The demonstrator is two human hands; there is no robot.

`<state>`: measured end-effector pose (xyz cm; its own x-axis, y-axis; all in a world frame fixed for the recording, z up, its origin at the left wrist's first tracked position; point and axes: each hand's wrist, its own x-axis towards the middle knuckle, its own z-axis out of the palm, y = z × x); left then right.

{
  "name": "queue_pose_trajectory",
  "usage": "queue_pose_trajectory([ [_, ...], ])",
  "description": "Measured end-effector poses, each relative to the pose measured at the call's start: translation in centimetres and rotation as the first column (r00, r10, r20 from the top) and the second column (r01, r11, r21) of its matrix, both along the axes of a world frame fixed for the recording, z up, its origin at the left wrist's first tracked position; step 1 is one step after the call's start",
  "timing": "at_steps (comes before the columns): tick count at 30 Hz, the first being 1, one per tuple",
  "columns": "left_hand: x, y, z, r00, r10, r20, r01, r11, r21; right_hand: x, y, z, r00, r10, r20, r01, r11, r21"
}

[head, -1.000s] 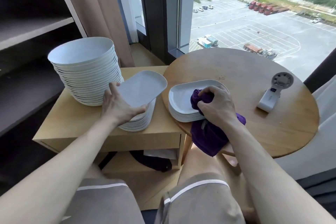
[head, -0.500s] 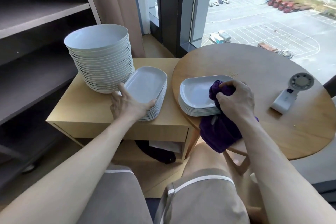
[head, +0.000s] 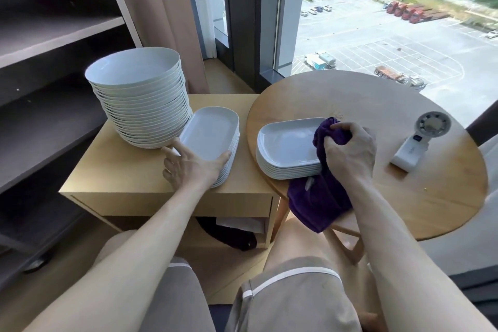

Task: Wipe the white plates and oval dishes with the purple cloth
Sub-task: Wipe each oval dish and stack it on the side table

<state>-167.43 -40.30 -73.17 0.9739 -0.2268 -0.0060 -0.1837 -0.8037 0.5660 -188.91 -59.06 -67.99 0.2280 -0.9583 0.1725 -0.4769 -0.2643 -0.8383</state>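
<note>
Head view: right hand (head: 350,153) bunches purple cloth (head: 320,197) against top of dish stack (head: 288,167) on round bench (head: 377,100). Left hand (head: 192,167) grips near end of oval dish (head: 210,129) atop neighbouring pile, beside stacked white plates (head: 140,100).

White handheld fan (head: 420,140) on round table (head: 350,94), low wooden cabinet (head: 126,172) beside
</note>
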Motion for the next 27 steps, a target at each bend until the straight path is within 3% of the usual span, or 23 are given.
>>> queue_pose_trajectory([
  [2,-0.7,0.0,0.1,0.989,-0.045,0.139,0.05,0.998,-0.036,0.0,-0.1,0.0,1.0,0.0,-0.016,0.0,1.0,0.023],
  [4,-1.9,-0.6,0.6,0.901,-0.222,0.372,0.275,0.957,-0.096,0.0,0.1,-0.1,0.993,0.049,-0.106,-0.042,0.997,0.065],
  [5,-2.5,-1.2,1.0,0.844,-0.346,0.41,0.419,0.902,-0.103,0.1,0.2,-0.1,0.978,0.089,-0.188,-0.074,0.994,0.084],
  [7,-3.6,-2.8,1.9,0.761,-0.581,0.289,0.635,0.758,-0.148,0.1,0.3,0.1,0.92,0.16,-0.357,-0.128,0.986,0.111],
  [9,-4.3,-4.6,2.6,0.7,-0.708,0.097,0.708,0.668,-0.23,0.0,0.4,0.2,0.866,0.184,-0.465,-0.148,0.982,0.114],
  [14,-3.4,-7.7,1.7,0.628,-0.756,-0.182,0.692,0.651,-0.313,0.5,0.7,-0.3,0.818,0.114,-0.563,-0.128,0.992,0.015],
  [21,-3.1,-7.5,0.1,0.609,-0.767,-0.205,0.676,0.636,-0.372,2.1,-0.9,-0.7,0.742,0.059,-0.667,-0.168,0.981,-0.1],
  [27,-2.9,-7.5,-0.8,0.607,-0.77,-0.198,0.66,0.627,-0.413,4.5,-2.8,-0.8,0.763,0.139,-0.632,-0.254,0.962,-0.095],
])
